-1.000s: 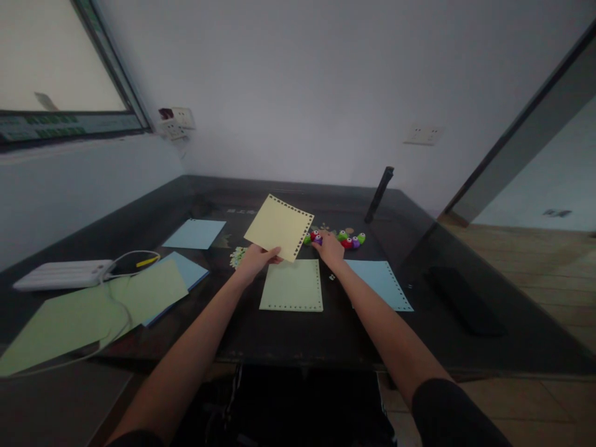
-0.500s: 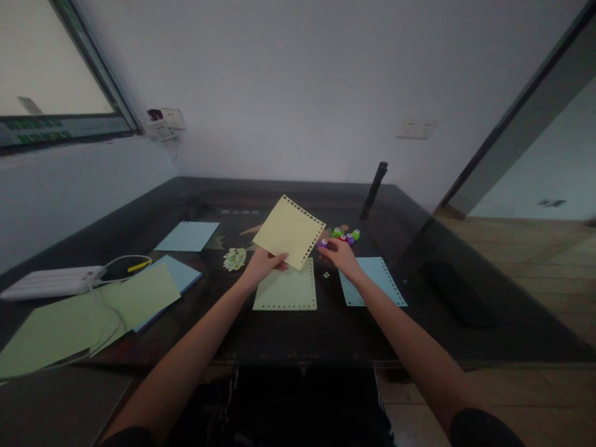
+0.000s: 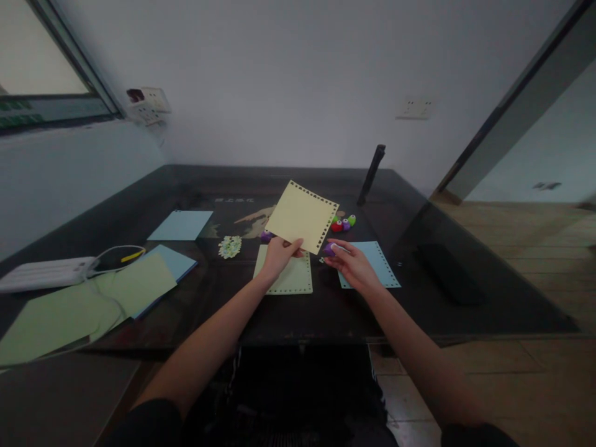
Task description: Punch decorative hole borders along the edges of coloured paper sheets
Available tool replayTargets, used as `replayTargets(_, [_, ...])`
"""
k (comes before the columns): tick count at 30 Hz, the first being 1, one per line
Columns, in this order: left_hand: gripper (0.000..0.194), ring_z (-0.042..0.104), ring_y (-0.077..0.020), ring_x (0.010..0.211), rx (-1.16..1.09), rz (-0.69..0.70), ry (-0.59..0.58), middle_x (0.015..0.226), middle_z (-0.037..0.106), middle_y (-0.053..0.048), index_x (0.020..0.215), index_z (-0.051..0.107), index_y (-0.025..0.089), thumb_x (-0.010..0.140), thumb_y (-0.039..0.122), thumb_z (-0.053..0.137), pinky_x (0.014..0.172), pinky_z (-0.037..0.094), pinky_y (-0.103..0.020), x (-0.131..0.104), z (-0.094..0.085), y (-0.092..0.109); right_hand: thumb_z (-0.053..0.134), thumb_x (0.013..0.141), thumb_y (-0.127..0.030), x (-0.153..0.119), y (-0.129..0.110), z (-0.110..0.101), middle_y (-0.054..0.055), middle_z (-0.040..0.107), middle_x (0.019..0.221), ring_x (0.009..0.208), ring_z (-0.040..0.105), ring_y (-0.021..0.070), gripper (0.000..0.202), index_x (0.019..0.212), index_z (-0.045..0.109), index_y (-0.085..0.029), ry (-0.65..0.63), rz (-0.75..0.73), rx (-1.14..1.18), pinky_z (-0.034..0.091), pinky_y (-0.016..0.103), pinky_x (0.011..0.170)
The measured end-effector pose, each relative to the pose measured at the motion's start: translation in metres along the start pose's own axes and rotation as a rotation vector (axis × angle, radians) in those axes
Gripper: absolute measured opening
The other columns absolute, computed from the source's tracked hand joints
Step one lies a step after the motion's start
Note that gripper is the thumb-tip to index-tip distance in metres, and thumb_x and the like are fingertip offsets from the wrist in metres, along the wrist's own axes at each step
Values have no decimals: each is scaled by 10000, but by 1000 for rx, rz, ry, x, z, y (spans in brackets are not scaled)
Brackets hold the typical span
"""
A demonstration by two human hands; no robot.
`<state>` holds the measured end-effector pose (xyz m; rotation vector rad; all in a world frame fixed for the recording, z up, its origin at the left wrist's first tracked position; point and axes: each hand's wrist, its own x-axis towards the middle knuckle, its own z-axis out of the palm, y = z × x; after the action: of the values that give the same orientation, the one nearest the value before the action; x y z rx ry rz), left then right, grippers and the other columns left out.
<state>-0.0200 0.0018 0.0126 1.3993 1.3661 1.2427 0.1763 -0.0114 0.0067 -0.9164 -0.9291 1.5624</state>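
Observation:
My left hand [image 3: 280,256] pinches a pale yellow sheet [image 3: 300,214] by its lower edge and holds it up, tilted. Small punched holes line its upper and right edges. Just right of the sheet's lower corner, my right hand [image 3: 352,264] grips a small purple paper punch [image 3: 329,249] between thumb and fingers. Under my left hand lies a pale green sheet [image 3: 293,282] with holes along its edges. Beneath my right hand is a light blue sheet [image 3: 372,254], also punched. Behind the raised sheet, a second purple punch [image 3: 267,236] is partly hidden.
Several coloured punches [image 3: 344,225] sit right of the raised sheet. Paper bits [image 3: 230,246] form a pile at left. Farther left are a blue sheet [image 3: 181,225], green sheets [image 3: 139,285] and a white power strip [image 3: 46,274] with a cable. A black stick [image 3: 371,175] stands behind.
The yellow sheet has shifted right with my left hand. My right hand has turned, the purple punch in its fingers now nearer me. Another purple punch shows left of the sheet. The view has tilted slightly.

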Motion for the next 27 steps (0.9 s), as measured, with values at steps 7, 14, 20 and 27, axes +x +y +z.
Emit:
replayTargets(7, [231, 652, -168, 539, 59, 45, 2, 607, 696, -94, 661, 664, 92, 767, 294, 627, 569, 521, -243, -2, -1, 4, 769, 670, -287, -3, 0, 3, 62, 725, 888, 756, 688, 170, 307, 941, 688, -170, -71, 61, 46, 533, 331, 816])
replayTargets(14, [195, 666, -169, 559, 111, 62, 9, 629, 708, -98, 656, 668, 91, 771, 244, 631, 555, 510, -221, -5, -1, 11, 762, 684, -284, -2, 0, 3, 69, 728, 918, 802, 687, 178, 245, 887, 696, -166, -109, 69, 37, 513, 354, 878])
replayTargets(20, [178, 675, -181, 569, 118, 60, 26, 632, 711, -104, 655, 670, 86, 764, 224, 641, 561, 512, -223, -6, 0, 15, 770, 676, -265, -3, 1, 3, 70, 728, 902, 819, 691, 195, 252, 891, 684, -166, -90, 60, 32, 510, 372, 884])
replayTargets(27, [163, 677, -176, 574, 92, 81, -6, 659, 718, -102, 735, 683, 83, 769, 236, 638, 561, 516, -226, -3, 0, 7, 789, 643, -274, -5, 0, 5, 57, 725, 879, 781, 690, 188, 286, 888, 689, -168, -92, 61, 31, 532, 345, 835])
